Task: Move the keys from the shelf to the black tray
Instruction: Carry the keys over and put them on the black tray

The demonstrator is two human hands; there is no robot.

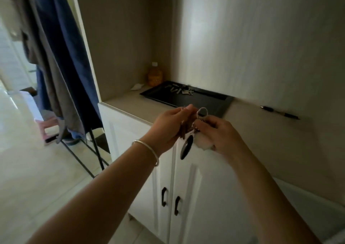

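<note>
A bunch of keys (200, 114) with a metal ring, a black oval fob (186, 147) and a white fluffy charm hangs between my two hands, just in front of the shelf's edge. My left hand (168, 128) grips the bunch from the left; my right hand (218, 133) holds its right side and the charm. The black tray (203, 99) lies on the shelf right behind my hands. A second set of keys (180, 89) rests in the tray's far part.
A black pen (280, 112) lies on the shelf to the right of the tray. An orange jar (155, 75) and a small pale shell (137, 87) stand in the back left corner. White cabinet doors (186, 197) are below; clothes hang on a rack (61, 66) at the left.
</note>
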